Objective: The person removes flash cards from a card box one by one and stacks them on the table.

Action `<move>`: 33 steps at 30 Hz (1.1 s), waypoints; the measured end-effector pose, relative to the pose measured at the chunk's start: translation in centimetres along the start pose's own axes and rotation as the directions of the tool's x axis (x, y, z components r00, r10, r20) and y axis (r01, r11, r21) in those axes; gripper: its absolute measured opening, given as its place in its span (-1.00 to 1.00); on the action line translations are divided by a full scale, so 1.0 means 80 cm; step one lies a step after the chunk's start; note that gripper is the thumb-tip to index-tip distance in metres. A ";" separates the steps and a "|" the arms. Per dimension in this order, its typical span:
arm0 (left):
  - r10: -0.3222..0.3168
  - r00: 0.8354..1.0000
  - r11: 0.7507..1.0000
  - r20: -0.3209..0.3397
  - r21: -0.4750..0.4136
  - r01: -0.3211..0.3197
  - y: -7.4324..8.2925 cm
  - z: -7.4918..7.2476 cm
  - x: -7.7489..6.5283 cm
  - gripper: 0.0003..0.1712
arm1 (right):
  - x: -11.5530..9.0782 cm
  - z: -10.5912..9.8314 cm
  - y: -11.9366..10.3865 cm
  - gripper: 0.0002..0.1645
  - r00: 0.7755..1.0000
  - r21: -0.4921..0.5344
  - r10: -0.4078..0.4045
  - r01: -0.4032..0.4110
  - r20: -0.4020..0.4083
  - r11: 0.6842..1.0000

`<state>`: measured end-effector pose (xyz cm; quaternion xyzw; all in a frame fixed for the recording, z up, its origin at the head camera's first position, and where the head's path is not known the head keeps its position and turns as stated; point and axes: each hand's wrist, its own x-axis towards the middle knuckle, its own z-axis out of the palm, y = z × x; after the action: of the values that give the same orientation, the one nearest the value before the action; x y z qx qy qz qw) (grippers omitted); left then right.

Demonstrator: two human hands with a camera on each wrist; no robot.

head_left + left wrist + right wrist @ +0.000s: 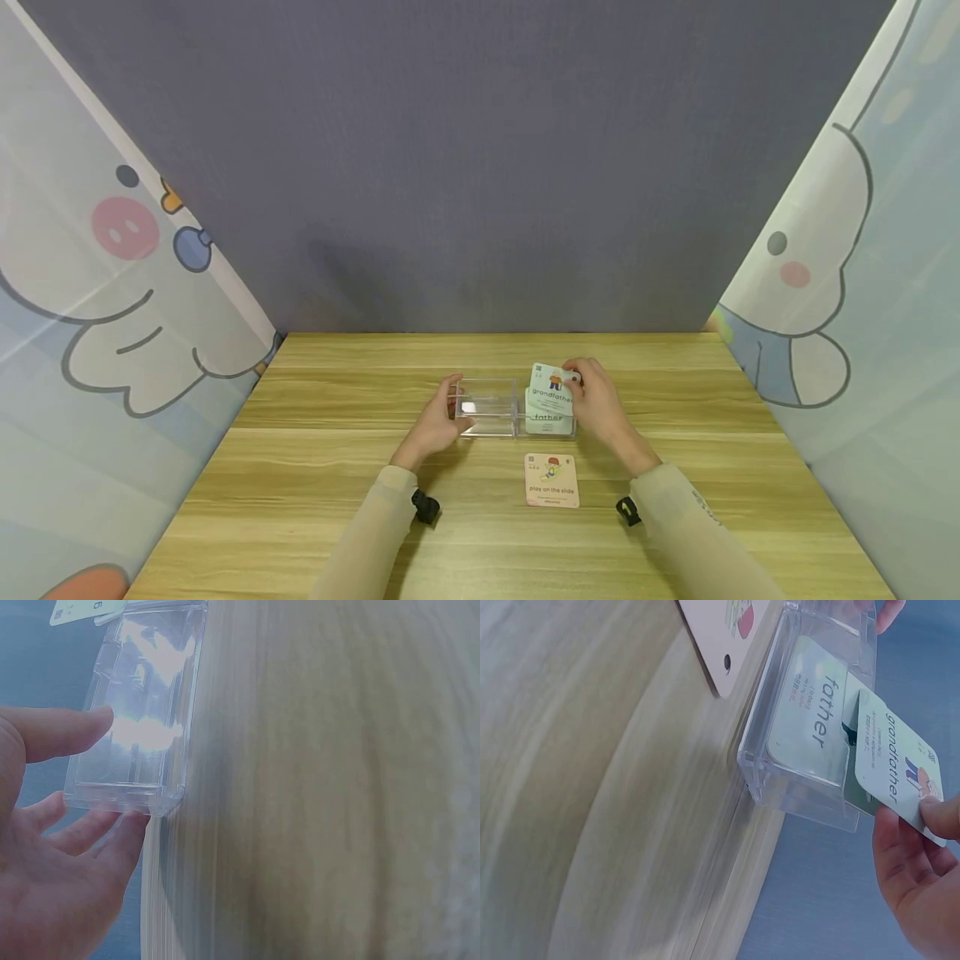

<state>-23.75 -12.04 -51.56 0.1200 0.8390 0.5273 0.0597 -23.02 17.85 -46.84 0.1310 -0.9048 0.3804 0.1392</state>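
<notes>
A clear plastic box (pixel 486 408) with two compartments stands on the table. My left hand (pixel 437 423) holds its left end, the thumb over the top edge and the fingers against the end wall (pixel 112 801). Between thumb and fingers, my right hand (pixel 600 407) pinches a pale green "grandfather" card (pixel 551 390) at its right edge. That card is tilted over the right compartment, overlapping a "father" card (pixel 810 709) that lies inside. In the right wrist view, a darker green card edge (pixel 861 796) shows beneath the held card. The left compartment holds no cards.
A pink "play on the slide" card (pixel 552 482) lies flat on the wooden table (pixel 337 500), in front of the right compartment. A dark grey panel (pixel 480 183) rises behind the table, with cartoon-printed curtains (pixel 900 333) at both sides.
</notes>
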 end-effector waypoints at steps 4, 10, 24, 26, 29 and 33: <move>-0.003 1.000 1.000 0.005 0.000 0.003 0.000 0.000 0.000 -0.02 | 0.000 -0.001 0.001 -0.71 1.000 -0.006 -0.001 0.001 0.004 1.000; -0.007 1.000 1.000 0.007 -0.017 0.007 0.001 0.000 0.000 -0.02 | -0.002 -0.004 0.001 -0.70 1.000 0.008 0.012 -0.012 0.018 1.000; -0.011 1.000 1.000 0.010 0.001 0.011 0.001 0.001 -0.002 -0.02 | -0.005 -0.007 0.005 -0.71 0.998 0.025 0.046 -0.048 0.046 0.999; -0.011 1.000 1.000 0.012 0.003 0.011 0.001 0.001 -0.002 -0.02 | -0.006 -0.009 0.003 -0.71 0.998 0.027 0.041 -0.042 0.055 0.999; -0.014 1.000 1.000 0.012 -0.001 0.014 0.001 0.001 -0.001 -0.02 | -0.006 -0.012 0.001 -0.71 0.998 0.041 0.029 -0.031 0.063 0.999; -0.011 1.000 1.000 0.009 -0.010 0.011 0.001 0.000 0.000 -0.03 | -0.007 -0.016 -0.002 -0.72 0.997 0.055 0.008 -0.012 0.072 0.998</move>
<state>-23.72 -12.01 -51.51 0.1174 0.8368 0.5306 0.0671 -22.28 18.74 -46.11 0.1438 -0.8991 0.4010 0.1012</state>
